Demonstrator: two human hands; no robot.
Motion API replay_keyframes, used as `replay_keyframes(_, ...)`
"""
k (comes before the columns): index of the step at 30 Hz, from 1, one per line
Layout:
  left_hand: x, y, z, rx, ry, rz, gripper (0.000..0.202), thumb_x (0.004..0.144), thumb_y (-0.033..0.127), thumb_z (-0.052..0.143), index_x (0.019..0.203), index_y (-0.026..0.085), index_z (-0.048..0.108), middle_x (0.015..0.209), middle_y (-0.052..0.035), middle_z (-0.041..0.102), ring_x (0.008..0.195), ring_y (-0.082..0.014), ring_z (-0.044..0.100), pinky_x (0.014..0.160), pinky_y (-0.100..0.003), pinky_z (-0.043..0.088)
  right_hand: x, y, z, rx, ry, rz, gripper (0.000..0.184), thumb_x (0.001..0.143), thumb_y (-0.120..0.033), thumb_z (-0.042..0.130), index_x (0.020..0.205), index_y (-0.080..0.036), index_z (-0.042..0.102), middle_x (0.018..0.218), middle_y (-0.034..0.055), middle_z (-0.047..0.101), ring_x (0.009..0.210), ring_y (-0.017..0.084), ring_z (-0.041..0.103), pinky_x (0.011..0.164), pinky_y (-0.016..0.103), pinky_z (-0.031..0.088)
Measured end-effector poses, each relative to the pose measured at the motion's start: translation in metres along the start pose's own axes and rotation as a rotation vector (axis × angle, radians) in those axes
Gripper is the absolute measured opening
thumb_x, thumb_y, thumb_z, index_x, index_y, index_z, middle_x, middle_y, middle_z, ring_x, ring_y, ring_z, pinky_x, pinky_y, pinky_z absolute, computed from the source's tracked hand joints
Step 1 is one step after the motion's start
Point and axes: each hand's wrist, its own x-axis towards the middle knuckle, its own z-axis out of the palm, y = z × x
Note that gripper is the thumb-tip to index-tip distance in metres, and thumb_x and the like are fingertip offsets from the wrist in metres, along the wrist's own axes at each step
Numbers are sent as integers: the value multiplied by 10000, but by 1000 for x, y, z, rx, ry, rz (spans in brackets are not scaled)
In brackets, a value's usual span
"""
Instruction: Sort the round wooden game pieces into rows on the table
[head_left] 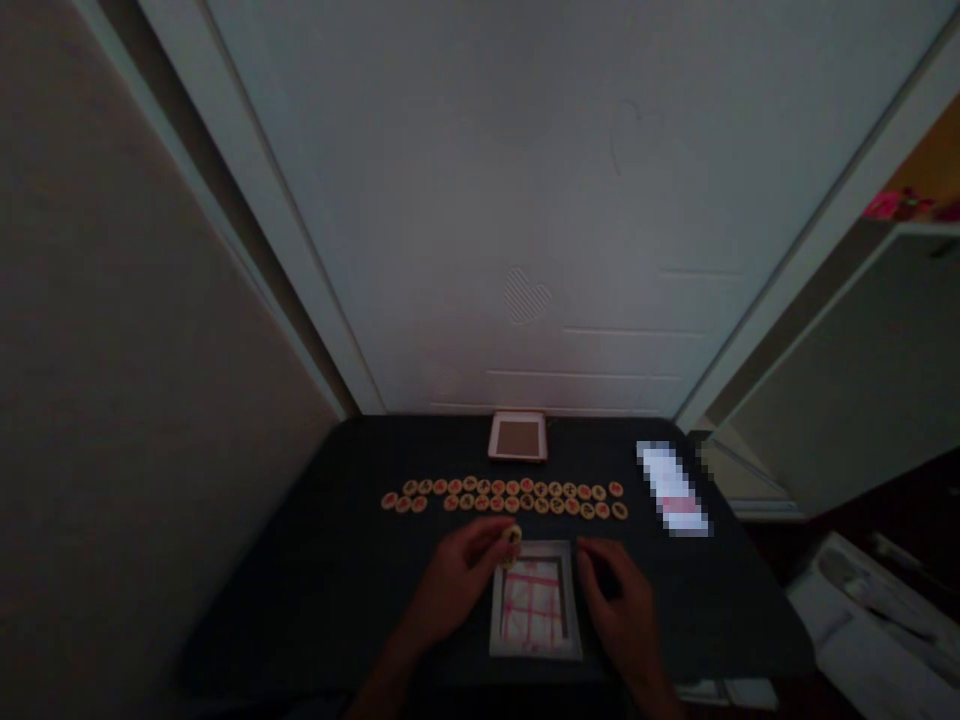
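My left hand (457,578) is closed, pinching a round wooden xiangqi piece (513,536) above the upper left corner of a shallow white-rimmed box (498,630). A second pale round shape shows just under that piece, partly hidden by the fingers. Inside the box lies a white sheet with red lines (534,605). My right hand (621,598) is beside the box's right rim, its thumb and index fingertips brought together; whatever they hold, if anything, is too small to tell. Beyond both hands, xiangqi pieces (511,504) with red or dark characters lie in two rows.
A shallow pinkish tray or lid (518,458) with a brown inside stands at the back of the dark table (315,570), against a white panel (480,200). At the right lies a pixelated bright object (671,490). White items (877,620) sit lower, beyond the table's right edge.
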Motion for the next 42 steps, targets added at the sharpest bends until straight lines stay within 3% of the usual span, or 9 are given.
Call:
replay_keyframes(7,-9,5,33,-122,-88,-30,334,815,448,746,1063,229,702,1086,-99,763,1005,-258,727,932,-376,568,2,-26,18,89,-115,-107,181,939,-315,613,1080,-245,702,962,59,731,870,200,701,781,291,574)
replay_keyframes(11,-7,3,40,-58,-61,23,269,822,435,738,1017,257,689,1055,-94,760,960,-245,731,879,-354,574,6,-25,21,122,-165,-136,154,953,-292,601,1055,-260,712,965,45,735,880,193,704,789,278,567)
replay_keyframes(14,-7,-5,33,166,30,83,232,833,420,718,1022,286,699,984,-74,749,880,-232,719,810,-342,570,7,-16,17,112,-133,-116,153,959,-285,592,1043,-260,718,965,48,728,894,198,698,810,289,564)
replay_keyframes(17,-8,-11,20,453,151,190,223,848,375,687,1052,287,704,1079,-64,707,971,-239,676,894,-368,533,7,-5,13,79,-47,-66,166,971,-287,572,1035,-255,722,981,59,707,920,201,683,837,307,556)
replay_keyframes(21,-8,-14,10,639,115,202,278,842,298,657,1117,271,683,1213,-53,650,1121,-247,615,973,-367,490,6,8,11,59,7,-32,178,975,-295,564,1010,-263,735,1029,68,678,970,208,665,871,328,543)
replay_keyframes(27,-3,-18,9,686,37,141,288,858,237,598,1136,272,666,1096,-28,692,975,-212,656,897,-324,490,6,16,14,91,23,35,160,956,-324,593,1012,-259,728,1042,73,664,975,215,658,842,328,550)
replay_keyframes(36,0,-29,8,598,54,191,275,914,250,524,1142,241,678,1096,-62,700,963,-213,662,870,-320,501,6,15,15,89,13,76,186,945,-365,603,1005,-240,727,1042,84,664,960,222,660,826,334,556)
replay_keyframes(42,1,-32,4,612,63,199,320,847,221,603,1158,242,674,975,-30,696,777,-176,634,753,-288,499,8,14,13,112,29,75,196,946,-379,602,1006,-231,717,1032,85,656,962,223,657,830,336,556)
